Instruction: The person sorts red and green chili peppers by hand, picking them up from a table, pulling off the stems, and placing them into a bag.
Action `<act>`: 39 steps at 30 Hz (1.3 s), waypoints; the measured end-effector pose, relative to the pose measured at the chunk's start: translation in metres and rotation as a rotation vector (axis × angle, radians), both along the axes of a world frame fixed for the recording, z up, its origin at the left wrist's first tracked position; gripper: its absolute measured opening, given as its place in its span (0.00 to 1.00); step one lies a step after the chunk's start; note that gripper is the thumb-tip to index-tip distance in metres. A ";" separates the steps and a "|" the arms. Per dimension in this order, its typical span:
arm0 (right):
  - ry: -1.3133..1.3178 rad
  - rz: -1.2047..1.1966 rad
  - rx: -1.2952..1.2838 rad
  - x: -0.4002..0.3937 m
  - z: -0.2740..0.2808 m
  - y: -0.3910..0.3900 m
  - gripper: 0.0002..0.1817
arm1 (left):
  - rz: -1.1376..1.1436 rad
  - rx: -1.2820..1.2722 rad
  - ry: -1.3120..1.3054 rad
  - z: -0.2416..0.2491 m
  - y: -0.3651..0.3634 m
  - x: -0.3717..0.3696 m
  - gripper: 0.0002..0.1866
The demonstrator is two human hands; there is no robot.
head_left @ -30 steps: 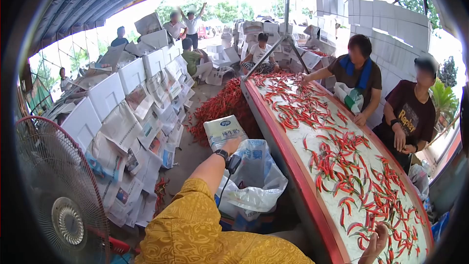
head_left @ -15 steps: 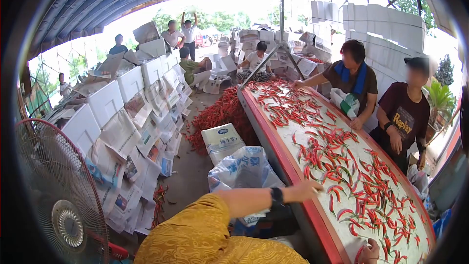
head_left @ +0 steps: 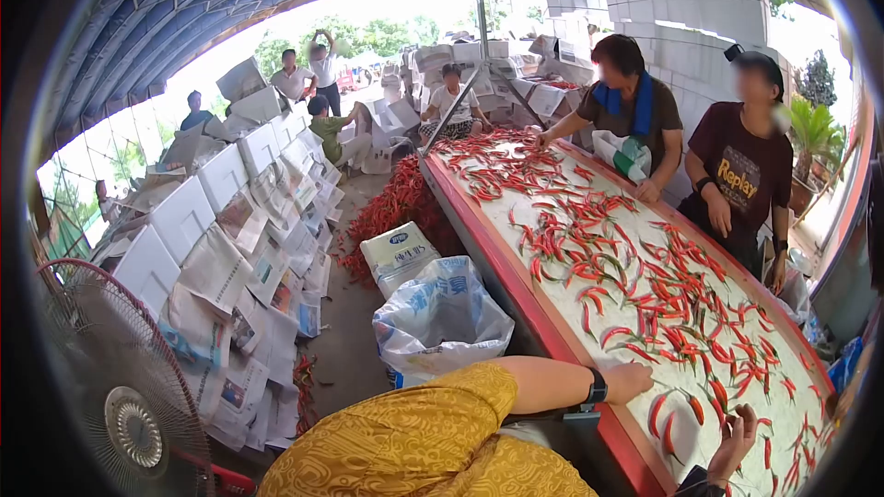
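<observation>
Two bare hands hover low among glossy, curved peppers (head_left: 670, 434) strewn over a smooth white tabletop (head_left: 558, 306): my right hand (head_left: 734, 443) curled, my left hand (head_left: 630, 382) bunched, any pinch unclear to me; beyond, a crinkled plastic sack (head_left: 401, 320) gapes.

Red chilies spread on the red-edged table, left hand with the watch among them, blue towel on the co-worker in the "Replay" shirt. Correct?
Wrong wearer: the head view shows the blue towel on the co-worker in brown, not the "Replay" shirt. Rest holds: red chilies spread on the red-edged table, left hand with the watch among them.
</observation>
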State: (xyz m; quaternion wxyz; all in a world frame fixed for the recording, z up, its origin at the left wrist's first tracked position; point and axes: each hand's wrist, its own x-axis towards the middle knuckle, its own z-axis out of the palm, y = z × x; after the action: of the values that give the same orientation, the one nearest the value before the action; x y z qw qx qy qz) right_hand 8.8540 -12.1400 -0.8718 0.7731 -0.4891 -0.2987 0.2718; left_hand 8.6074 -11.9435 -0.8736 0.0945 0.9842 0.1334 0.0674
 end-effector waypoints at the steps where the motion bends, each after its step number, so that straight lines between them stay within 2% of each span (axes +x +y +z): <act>1: 0.080 0.030 0.104 -0.003 0.006 -0.007 0.18 | 0.061 0.002 -0.072 0.004 0.000 0.004 0.07; 2: 0.084 0.028 0.105 0.000 -0.001 -0.012 0.18 | 0.123 0.004 -0.145 0.003 -0.001 0.009 0.06; 3: 0.184 0.103 0.183 0.002 -0.009 -0.016 0.19 | 0.119 0.123 -0.250 0.004 0.000 0.011 0.07; 5: 0.288 0.181 0.255 0.003 -0.007 -0.026 0.19 | 0.335 0.206 -0.221 0.011 -0.008 0.012 0.08; 6: 0.280 0.198 0.276 0.004 -0.010 -0.030 0.20 | 0.336 0.205 -0.216 0.007 -0.007 0.013 0.08; 8: 0.287 0.211 0.291 0.010 -0.002 -0.038 0.21 | 0.384 0.073 0.021 0.016 0.000 0.015 0.11; 13: 0.312 0.289 0.310 0.027 -0.014 -0.056 0.20 | 0.387 0.104 -0.012 0.008 -0.008 0.016 0.12; 15: 0.317 0.257 0.306 0.035 -0.014 -0.061 0.21 | 0.384 0.105 -0.180 0.001 -0.006 0.020 0.09; 16: 0.317 0.261 0.306 0.039 -0.015 -0.065 0.21 | 0.388 0.106 -0.181 0.005 -0.010 0.023 0.09; 19: 0.323 0.225 0.252 0.047 -0.019 -0.077 0.21 | 0.428 0.042 -0.137 0.017 -0.020 0.034 0.08; 22: 0.306 0.225 0.230 0.053 -0.015 -0.090 0.20 | 0.370 -0.039 -0.341 0.027 -0.038 0.053 0.11; 24: 0.351 0.137 0.058 0.049 -0.006 -0.100 0.19 | 0.324 -0.051 -0.372 0.030 -0.056 0.069 0.11; 25: 0.350 0.136 0.055 0.061 -0.020 -0.100 0.19 | 0.278 -0.059 -0.402 0.033 -0.062 0.075 0.11; 27: 0.211 0.074 -0.160 0.086 -0.057 -0.102 0.18 | 0.275 -0.069 -0.309 0.027 -0.079 0.086 0.11; 28: 0.164 0.034 -0.165 0.092 -0.066 -0.105 0.17 | 0.243 -0.015 -0.285 0.026 -0.092 0.089 0.13; 29: 0.163 0.037 -0.167 0.092 -0.062 -0.108 0.17 | 0.212 0.038 -0.262 0.027 -0.106 0.092 0.14; 30: 0.168 -0.016 -0.192 0.091 -0.057 -0.113 0.16 | 0.265 0.092 -0.150 0.028 -0.120 0.095 0.22; 32: 0.172 -0.066 -0.217 0.098 -0.053 -0.119 0.16 | 0.207 0.029 -0.103 0.023 -0.135 0.103 0.26; 34: -0.238 -0.052 -0.423 0.113 -0.062 -0.127 0.15 | 0.100 -0.066 -0.020 0.017 -0.154 0.113 0.31; 35: -0.237 -0.050 -0.426 0.114 -0.068 -0.132 0.15 | 0.102 -0.069 -0.018 0.011 -0.160 0.119 0.31; 37: -0.836 -0.053 -0.500 0.109 -0.074 -0.142 0.16 | 0.024 -0.068 0.118 -0.003 -0.173 0.133 0.27; 38: -0.977 -0.120 -0.412 0.104 -0.075 -0.146 0.15 | 0.026 -0.005 -0.021 -0.011 -0.181 0.137 0.20; 39: -0.976 -0.117 -0.416 0.101 -0.061 -0.151 0.15 | 0.027 -0.010 -0.019 -0.006 -0.182 0.142 0.20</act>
State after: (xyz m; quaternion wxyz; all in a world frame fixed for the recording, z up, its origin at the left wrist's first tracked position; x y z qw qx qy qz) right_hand 8.9549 -12.2907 -0.9330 0.4449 -0.7175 -0.5354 0.0227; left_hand 8.7490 -12.1260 -0.8792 0.0998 0.9812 0.1462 0.0774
